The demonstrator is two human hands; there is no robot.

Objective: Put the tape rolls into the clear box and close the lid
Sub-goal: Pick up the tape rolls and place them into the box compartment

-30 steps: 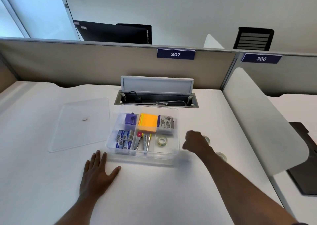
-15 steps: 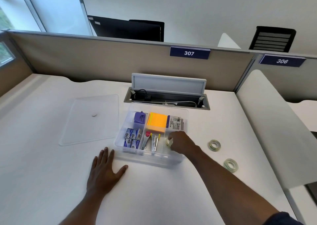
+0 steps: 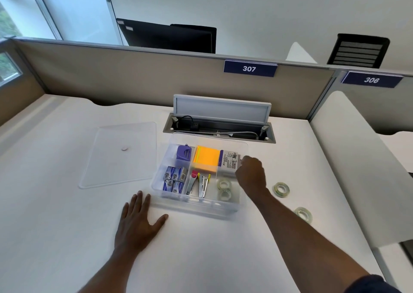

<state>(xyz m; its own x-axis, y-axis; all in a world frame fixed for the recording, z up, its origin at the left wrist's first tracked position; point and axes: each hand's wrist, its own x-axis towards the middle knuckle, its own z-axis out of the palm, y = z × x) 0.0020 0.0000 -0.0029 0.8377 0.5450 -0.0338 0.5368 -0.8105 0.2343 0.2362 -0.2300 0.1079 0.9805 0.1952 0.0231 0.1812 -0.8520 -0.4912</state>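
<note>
Currently the right hand [image 3: 250, 174] is hovering curled over the right side of the clear box [image 3: 196, 207]; whether its fingers are gripping anything cannot be told. Two tape rolls [image 3: 224, 183] are lying in the box's near-right compartment. Two more tape rolls [image 3: 281, 189] are sitting on the white desk [image 3: 55, 225] right of the box. The left hand [image 3: 137, 222] is resting flat, fingers spread, near the box's near-left corner. The lid [image 3: 120, 154] is lying left of the box.
</note>
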